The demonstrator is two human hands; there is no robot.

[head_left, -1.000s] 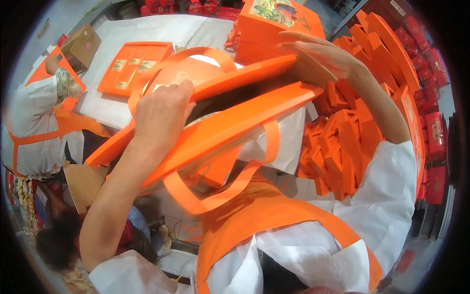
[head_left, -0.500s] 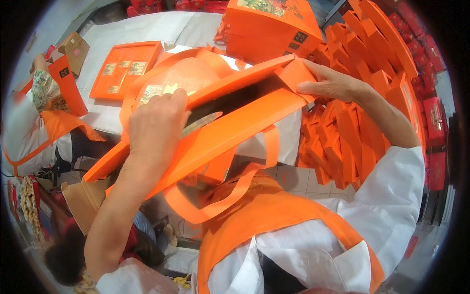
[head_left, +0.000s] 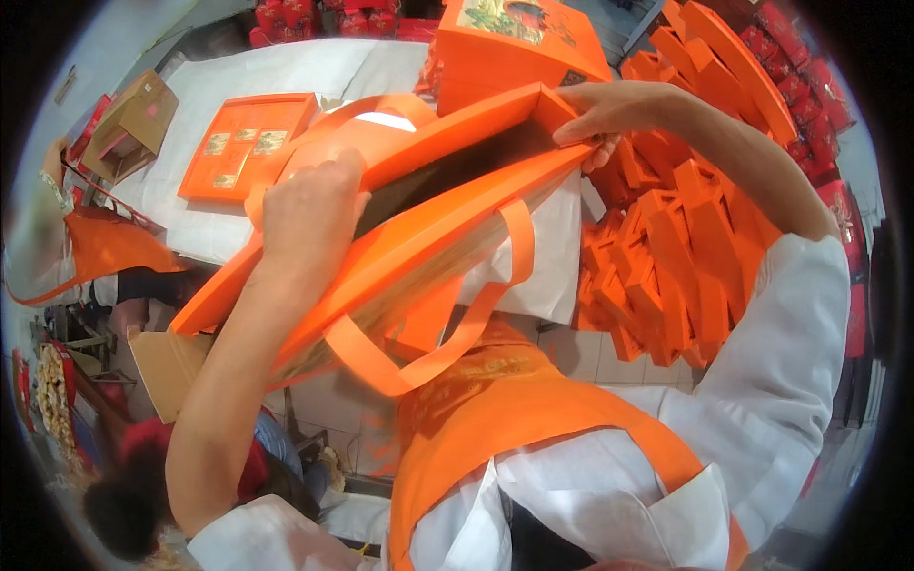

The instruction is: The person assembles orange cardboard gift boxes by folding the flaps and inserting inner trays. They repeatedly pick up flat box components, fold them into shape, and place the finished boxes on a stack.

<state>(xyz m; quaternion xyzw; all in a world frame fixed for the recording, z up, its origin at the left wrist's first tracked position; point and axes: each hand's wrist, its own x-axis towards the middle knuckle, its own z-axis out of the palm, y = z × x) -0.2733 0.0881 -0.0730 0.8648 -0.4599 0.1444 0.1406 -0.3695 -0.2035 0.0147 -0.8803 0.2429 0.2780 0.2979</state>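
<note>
A large orange paper gift bag (head_left: 419, 249) lies slantwise in front of me, its long mouth facing up and its inside dark. Two broad orange ribbon handles (head_left: 519, 249) loop from its sides, one hanging toward me and one arching over the far side. My left hand (head_left: 312, 211) is closed over the bag's far rim, knuckles up. At the upper right end, my right hand (head_left: 602, 119) pinches the rim's corner with thumb and fingers. Whatever is deep in the bag is hidden.
On the white-covered table (head_left: 205, 76) lie an orange compartment box (head_left: 238, 152) and a standing orange bag (head_left: 514, 48). Orange boxes (head_left: 666, 257) are piled at right, red packages (head_left: 800, 95) behind. A cardboard box (head_left: 133, 124) and a co-worker in an orange apron (head_left: 109, 247) are at left.
The bag's right end has shifted slightly left and up, with my right hand's fingers now tucked under its corner. A pale pointed piece in the mouth has gone from sight. The co-worker's orange bag has moved away.
</note>
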